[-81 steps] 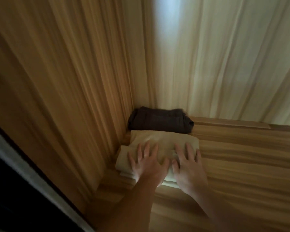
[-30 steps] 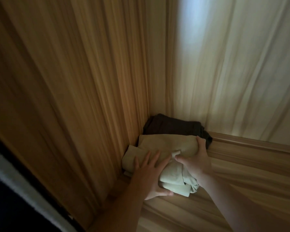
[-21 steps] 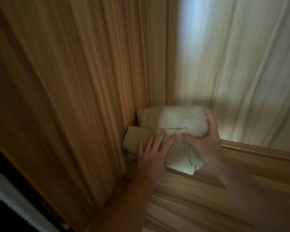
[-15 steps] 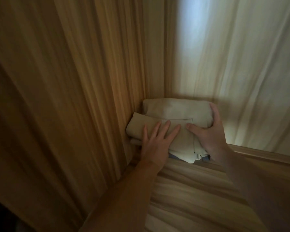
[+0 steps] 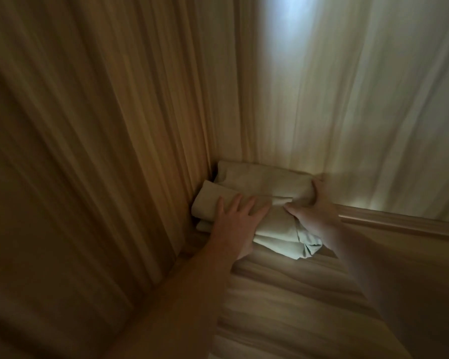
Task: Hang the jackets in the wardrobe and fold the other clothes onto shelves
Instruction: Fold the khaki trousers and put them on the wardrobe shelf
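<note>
Wood-grain wardrobe shelf [image 5: 296,294] with folded beige garment [image 5: 259,187] in its rear left corner.
The garment sits against the side panel [image 5: 101,151] and back panel [image 5: 347,112]. My left hand [image 5: 237,224] lies flat, fingers spread, on the garment's front; my right hand [image 5: 314,211] cups its right edge, thumb on top.

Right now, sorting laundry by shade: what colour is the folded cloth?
Pale beige folded cloth, head view.
</note>
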A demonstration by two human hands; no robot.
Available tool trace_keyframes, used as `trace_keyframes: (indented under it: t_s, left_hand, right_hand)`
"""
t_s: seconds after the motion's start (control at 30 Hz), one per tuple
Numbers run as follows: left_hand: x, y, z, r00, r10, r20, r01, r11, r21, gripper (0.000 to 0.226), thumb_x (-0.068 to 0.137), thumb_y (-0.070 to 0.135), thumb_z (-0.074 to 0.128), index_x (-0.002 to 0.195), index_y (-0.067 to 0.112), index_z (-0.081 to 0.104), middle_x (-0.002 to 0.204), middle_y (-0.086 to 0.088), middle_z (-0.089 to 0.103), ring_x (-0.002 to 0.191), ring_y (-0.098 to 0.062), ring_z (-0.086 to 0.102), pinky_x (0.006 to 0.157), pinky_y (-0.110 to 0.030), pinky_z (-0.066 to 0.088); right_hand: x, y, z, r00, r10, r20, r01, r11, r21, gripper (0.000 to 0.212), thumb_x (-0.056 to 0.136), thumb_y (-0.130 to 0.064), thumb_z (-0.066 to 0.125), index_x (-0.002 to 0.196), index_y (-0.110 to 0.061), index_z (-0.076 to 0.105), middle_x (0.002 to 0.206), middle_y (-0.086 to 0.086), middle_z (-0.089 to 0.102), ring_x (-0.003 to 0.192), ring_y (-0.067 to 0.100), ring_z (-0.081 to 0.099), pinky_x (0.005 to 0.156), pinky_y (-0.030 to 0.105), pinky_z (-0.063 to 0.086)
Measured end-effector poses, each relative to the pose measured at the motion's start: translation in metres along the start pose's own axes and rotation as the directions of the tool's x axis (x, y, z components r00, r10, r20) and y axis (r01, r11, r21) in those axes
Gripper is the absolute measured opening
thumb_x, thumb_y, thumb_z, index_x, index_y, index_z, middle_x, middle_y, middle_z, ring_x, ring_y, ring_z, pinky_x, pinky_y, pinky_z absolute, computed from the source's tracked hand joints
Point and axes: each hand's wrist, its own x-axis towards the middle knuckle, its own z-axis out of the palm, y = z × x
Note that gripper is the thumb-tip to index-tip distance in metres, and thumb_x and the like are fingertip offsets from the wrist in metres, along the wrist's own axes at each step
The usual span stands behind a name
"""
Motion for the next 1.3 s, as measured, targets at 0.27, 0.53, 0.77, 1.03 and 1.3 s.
trace_keyframes:
  t_s: [0.27, 0.53, 0.77, 1.03, 1.3]
  left_hand:
    - [0.0, 0.015, -0.015, 0.996, 0.089, -0.014, -0.087, 0.992, 0.095, 0.06, 0.094, 0.018, 0.051, 0.147, 0.03, 0.028, 0.135, -0.005, 0.053, 0.115, -0.03, 0.054, 0.088, -0.044, 0.044]
    - [-0.052, 0.088, -0.04, 0.978, 0.205, 0.029, -0.206, 0.977, 0.057, 0.057, 0.092, 0.012, 0.056, 0.142, 0.021, 0.032, 0.122, -0.012, 0.059, 0.104, -0.036, 0.061, 0.082, -0.042, 0.051]
    - [-0.099, 0.08, -0.042, 0.983, 0.174, -0.057, -0.172, 0.984, 0.053, 0.078, 0.09, 0.012, 0.06, 0.151, 0.027, 0.014, 0.136, -0.009, 0.049, 0.119, -0.038, 0.051, 0.09, -0.045, 0.048]
    - [-0.119, 0.049, -0.032, 1.0, 0.007, 0.005, -0.007, 1.0, 0.01, 0.08, 0.09, 0.032, 0.06, 0.151, 0.039, 0.008, 0.151, -0.003, 0.026, 0.141, -0.035, 0.02, 0.109, -0.069, 0.012]
    - [-0.091, 0.016, -0.013, 0.984, -0.107, 0.139, 0.127, 0.982, -0.142, 0.099, 0.075, 0.065, 0.062, 0.147, 0.055, -0.005, 0.163, 0.011, -0.008, 0.148, -0.029, -0.014, 0.108, -0.073, -0.006]
  right_hand:
    - [-0.01, 0.003, -0.007, 0.999, 0.034, 0.001, -0.034, 0.999, -0.026, 0.082, 0.073, -0.023, 0.082, 0.139, -0.035, 0.035, 0.126, 0.008, 0.056, 0.114, 0.03, 0.055, 0.091, 0.034, 0.045]
    - [-0.088, 0.017, -0.082, 1.0, 0.024, 0.009, -0.023, 0.997, -0.075, 0.09, 0.075, -0.021, 0.082, 0.148, -0.03, 0.03, 0.141, 0.006, 0.046, 0.128, 0.028, 0.045, 0.094, 0.029, 0.035]
    - [-0.142, 0.003, -0.078, 0.974, -0.204, -0.099, 0.182, 0.964, -0.196, 0.092, 0.074, -0.026, 0.082, 0.148, -0.038, 0.029, 0.135, -0.001, 0.05, 0.124, 0.021, 0.047, 0.101, 0.033, 0.039]
    - [-0.134, 0.01, -0.03, 0.995, -0.103, -0.01, 0.102, 0.993, -0.058, 0.086, 0.075, -0.029, 0.081, 0.145, -0.039, 0.031, 0.123, -0.007, 0.05, 0.105, 0.013, 0.047, 0.087, 0.028, 0.037]
    - [-0.089, 0.001, 0.011, 0.995, -0.044, 0.085, 0.057, 0.985, -0.161, 0.082, 0.08, -0.045, 0.069, 0.145, -0.04, 0.019, 0.139, 0.016, 0.038, 0.123, 0.035, 0.045, 0.102, 0.048, 0.041]
